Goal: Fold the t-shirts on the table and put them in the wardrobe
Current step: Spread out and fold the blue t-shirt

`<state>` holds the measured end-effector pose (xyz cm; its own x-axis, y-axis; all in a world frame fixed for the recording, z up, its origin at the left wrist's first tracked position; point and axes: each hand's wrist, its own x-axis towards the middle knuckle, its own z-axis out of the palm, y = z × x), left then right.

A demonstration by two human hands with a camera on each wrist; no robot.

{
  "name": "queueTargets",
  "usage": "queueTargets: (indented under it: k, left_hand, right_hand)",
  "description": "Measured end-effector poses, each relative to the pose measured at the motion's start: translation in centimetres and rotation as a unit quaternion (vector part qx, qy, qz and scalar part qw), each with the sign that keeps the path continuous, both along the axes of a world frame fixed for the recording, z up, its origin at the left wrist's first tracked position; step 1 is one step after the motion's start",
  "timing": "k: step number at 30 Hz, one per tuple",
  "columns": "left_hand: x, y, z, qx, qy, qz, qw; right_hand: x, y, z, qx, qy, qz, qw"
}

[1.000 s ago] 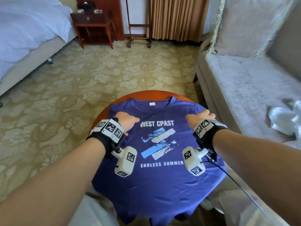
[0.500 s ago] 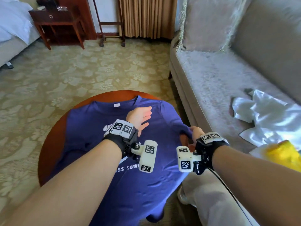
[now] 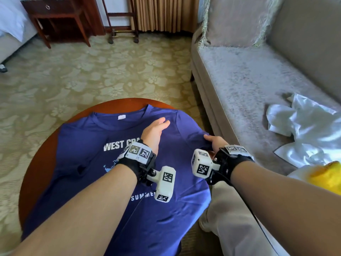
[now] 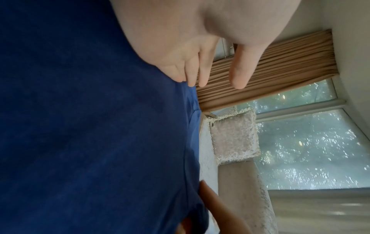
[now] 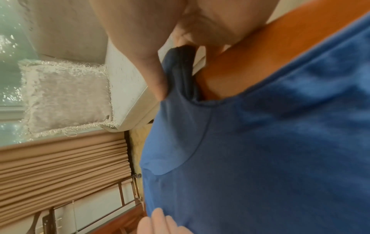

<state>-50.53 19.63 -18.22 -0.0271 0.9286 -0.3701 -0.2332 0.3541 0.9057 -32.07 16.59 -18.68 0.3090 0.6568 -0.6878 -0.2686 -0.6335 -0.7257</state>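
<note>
A blue t-shirt (image 3: 86, 159) with white print lies face up, spread over the round wooden table (image 3: 42, 145). My left hand (image 3: 156, 130) stands on its edge on the shirt's right shoulder area, fingers straight and together, also seen in the left wrist view (image 4: 192, 66). My right hand (image 3: 212, 142) pinches the shirt's right sleeve (image 5: 180, 66) at the table's right edge, thumb on top of the cloth. The blue t-shirt (image 5: 260, 150) fills most of the right wrist view.
A grey sofa (image 3: 249, 74) stands close on the right, with a fringed cushion (image 3: 234, 21), a white garment (image 3: 304, 130) and something yellow (image 3: 328, 174) on it. Patterned carpet (image 3: 92, 74), a dark wooden side table (image 3: 57, 19), a rack and curtains lie beyond.
My head turned right. My left hand slid from the shirt's left chest across to its right shoulder. My right hand dropped to the right sleeve and took hold of it.
</note>
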Motion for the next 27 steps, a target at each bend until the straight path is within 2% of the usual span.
queueTargets:
  k: [5, 9, 13, 17, 19, 21, 25, 27]
  left_hand:
    - [-0.5, 0.1, -0.1, -0.015, -0.051, -0.018, 0.998]
    - [-0.7, -0.1, 0.5, -0.014, -0.056, -0.038, 0.998]
    - [-1.3, -0.3, 1.4, 0.001, -0.057, -0.061, 0.997]
    - [-1.7, -0.7, 3.0, 0.003, -0.097, -0.077, 0.992]
    - [-2.3, -0.8, 3.9, -0.014, -0.131, -0.069, 0.989]
    - [-3.2, -0.6, 4.4, -0.02, -0.142, -0.054, 0.988]
    - [-5.8, -0.6, 4.7, -0.029, -0.13, -0.019, 0.991]
    - [-7.2, -0.8, 4.6, -0.03, -0.115, 0.005, 0.993]
  right_hand:
    - [0.3, 0.8, 1.7, 0.012, -0.003, -0.013, 1.0]
    - [-0.3, 1.6, 2.1, 0.051, -0.027, -0.049, 0.997]
    - [-2.2, 0.5, 5.1, 0.122, -0.159, -0.027, 0.979]
    - [-5.3, -0.2, 6.8, 0.158, -0.331, 0.052, 0.929]
    - [-7.1, -0.4, 7.4, 0.174, -0.386, 0.112, 0.899]
    - [-8.6, -0.6, 7.7, 0.189, -0.428, 0.2, 0.861]
    - [-11.3, -1.0, 7.1, 0.141, -0.462, 0.421, 0.768]
    - [-12.0, -1.2, 7.1, 0.116, -0.455, 0.43, 0.771]
